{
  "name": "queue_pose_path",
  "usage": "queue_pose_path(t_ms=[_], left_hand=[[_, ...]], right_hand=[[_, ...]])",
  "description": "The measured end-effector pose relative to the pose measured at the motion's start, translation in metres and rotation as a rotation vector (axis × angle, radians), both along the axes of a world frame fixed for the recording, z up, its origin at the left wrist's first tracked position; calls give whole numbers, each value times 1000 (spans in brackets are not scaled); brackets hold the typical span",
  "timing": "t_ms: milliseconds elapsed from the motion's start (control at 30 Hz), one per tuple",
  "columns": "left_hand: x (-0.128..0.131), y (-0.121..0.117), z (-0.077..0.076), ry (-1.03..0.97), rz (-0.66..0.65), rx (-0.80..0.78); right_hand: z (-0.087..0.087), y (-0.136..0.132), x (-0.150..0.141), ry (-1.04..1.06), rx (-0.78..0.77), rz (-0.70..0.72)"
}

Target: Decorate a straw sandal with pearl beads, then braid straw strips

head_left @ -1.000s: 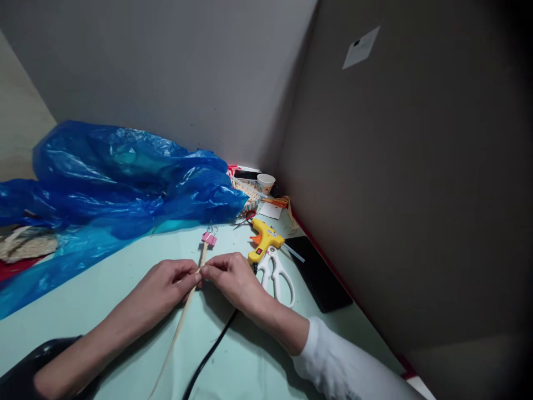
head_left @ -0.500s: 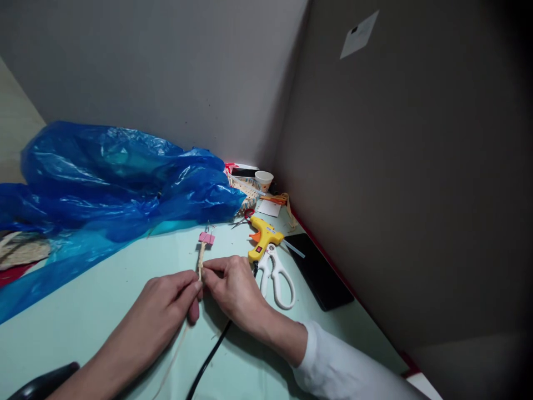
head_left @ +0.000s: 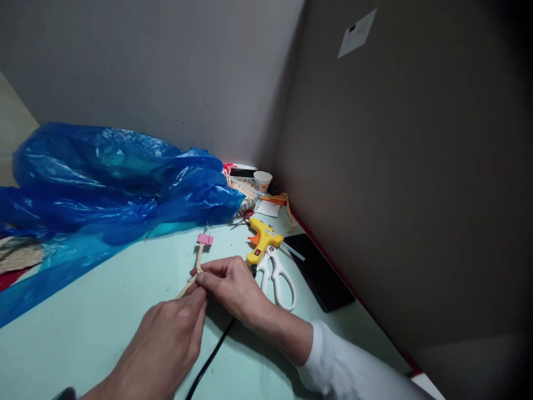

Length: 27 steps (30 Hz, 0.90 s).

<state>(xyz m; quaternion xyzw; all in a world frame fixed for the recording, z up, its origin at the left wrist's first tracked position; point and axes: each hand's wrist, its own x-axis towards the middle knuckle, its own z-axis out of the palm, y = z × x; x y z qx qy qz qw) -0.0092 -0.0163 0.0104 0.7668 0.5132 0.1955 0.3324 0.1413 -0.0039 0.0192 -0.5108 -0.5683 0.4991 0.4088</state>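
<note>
A short pale raffia braid (head_left: pixel 199 259) runs down from a pink binder clip (head_left: pixel 205 239) on the pale green tabletop (head_left: pixel 100 322). My right hand (head_left: pixel 235 286) pinches the lower end of the braid between thumb and forefinger. Just below it, my left hand (head_left: pixel 172 330) is closed, its fingertips against the strands by the right thumb. A loose pale strand sticks out to the left above the left hand. The left fingertips are partly hidden, so exactly which strand they grip does not show.
Beyond my right hand lie a yellow glue gun (head_left: pixel 263 241), white-handled scissors (head_left: pixel 283 283) and a black tablet (head_left: pixel 320 272). A blue plastic bag (head_left: pixel 125 178) spreads along the left. A paper cup (head_left: pixel 262 179) stands in the corner. A black cord (head_left: pixel 210 355) passes under my hands.
My left hand has turned and rolled over, its back now more upward, slightly lower. A strand now points out to the left of the braid. My right hand keeps its pinch in nearly the same place.
</note>
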Motion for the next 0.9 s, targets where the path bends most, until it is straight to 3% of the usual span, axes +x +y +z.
queue_pose_path(t_ms=[133, 233, 300, 367, 433, 500, 567, 767, 900], left_hand=[[-4, 7, 18, 171, -35, 52], [-14, 25, 26, 41, 158, 112], [-20, 37, 23, -79, 228, 111], [-20, 44, 14, -255, 116, -49], [-15, 44, 7, -441, 35, -314], [-7, 40, 5, -547, 69, -520], [-1, 34, 9, -563, 144, -592], [-2, 32, 14, -492, 196, -587], [-11, 36, 9, -378, 152, -425]], right_hand=[[-1, 0, -1, 14, -33, -32], [-1, -1, 0, 29, -34, -34], [-2, -1, 0, 38, -42, -24], [-2, -1, -1, 55, -59, -4], [-3, -1, -1, 64, -76, 18], [-2, 0, 0, 35, -82, 24], [-1, 2, 2, -23, -79, 26], [0, 3, 6, -141, -22, 81], [2, 1, 7, -165, -21, 107]])
